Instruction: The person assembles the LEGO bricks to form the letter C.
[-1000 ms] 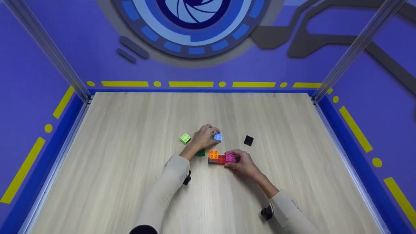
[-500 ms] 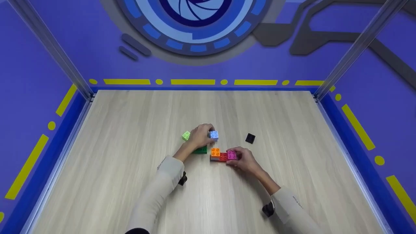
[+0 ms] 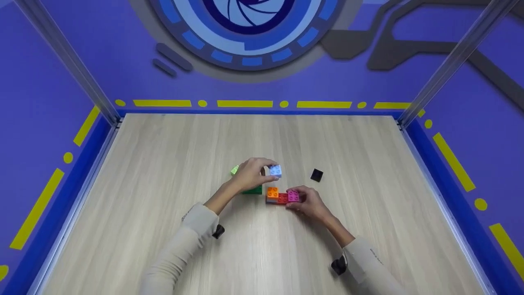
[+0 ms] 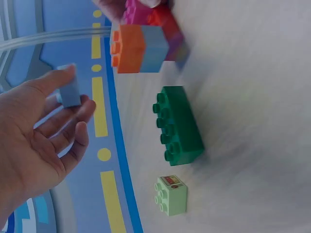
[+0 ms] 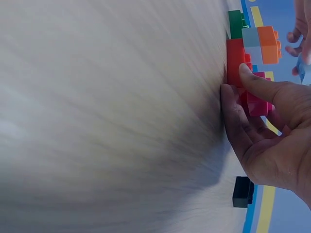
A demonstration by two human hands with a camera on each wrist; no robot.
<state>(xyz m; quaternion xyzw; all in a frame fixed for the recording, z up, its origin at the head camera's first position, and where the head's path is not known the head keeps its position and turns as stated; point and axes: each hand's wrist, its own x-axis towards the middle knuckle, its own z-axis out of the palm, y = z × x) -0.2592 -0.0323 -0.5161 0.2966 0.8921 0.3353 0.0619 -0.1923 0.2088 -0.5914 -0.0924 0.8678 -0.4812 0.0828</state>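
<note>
My left hand (image 3: 250, 175) pinches a light blue brick (image 3: 275, 171) between thumb and fingertips. In the left wrist view that brick (image 4: 71, 92) appears raised off the table, with the other fingers loosely bent. My right hand (image 3: 310, 203) grips the right end of a built piece, around its magenta brick (image 3: 293, 195). The piece has a long red brick (image 5: 235, 63) at the bottom. At its left end a grey-blue brick (image 5: 251, 44) carries an orange brick (image 3: 272, 192). The held light blue brick is apart from this piece, beyond its orange end.
A dark green long brick (image 4: 180, 127) lies left of the built piece, partly hidden by my left wrist in the head view. Farther left is a light green brick (image 4: 172, 195) with a printed side. A black brick (image 3: 317, 175) lies to the right on the wooden table (image 3: 184, 143).
My left hand, holding the light blue brick, moves slightly left and then back right, and its forearm swings left. The right hand keeps its grip on the built piece.
</note>
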